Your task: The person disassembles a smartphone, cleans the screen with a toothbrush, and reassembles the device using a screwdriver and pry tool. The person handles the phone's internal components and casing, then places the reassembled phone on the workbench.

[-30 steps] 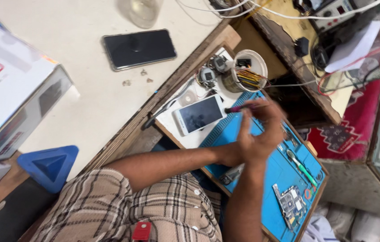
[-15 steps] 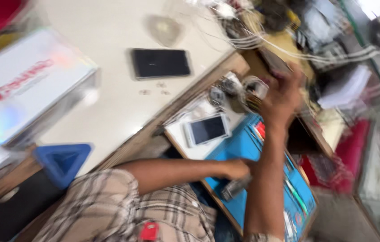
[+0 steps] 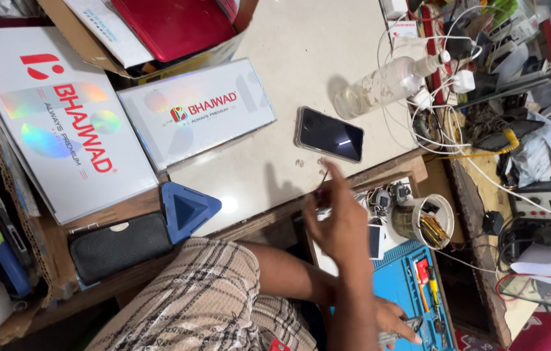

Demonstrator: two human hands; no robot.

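Nearest to the person, the left hand [image 3: 393, 323] is laid on the blue mat [image 3: 397, 281], well below the black phone [image 3: 329, 134]. Its grip is curled around a small grey thing [image 3: 397, 336]. What that thing is cannot be told.

A bit further out, the right hand [image 3: 339, 224] is held up in the air, just below the phone. A thin tool [image 3: 322, 182] is pinched in its grip, while the other fingers are spread loose. The tool is pointed up and away from the person, so its tip is seen just short of the phone's near edge. The tip and the phone are not touching.

The phone is laid flat on the tabletop [image 3: 288, 71], screen up and dark. Its long side is set across the tool's line, from left to right, with the right end a little nearer. The right hand is much closer to the phone than the left hand is.

A few tiny bits [image 3: 299, 162] are seen on the tabletop just left of the tool's tip, below the phone. A cup [image 3: 441, 209] of tools is stood below and right of the phone. A clear bottle [image 3: 386, 83] is laid beyond the phone, to its right.
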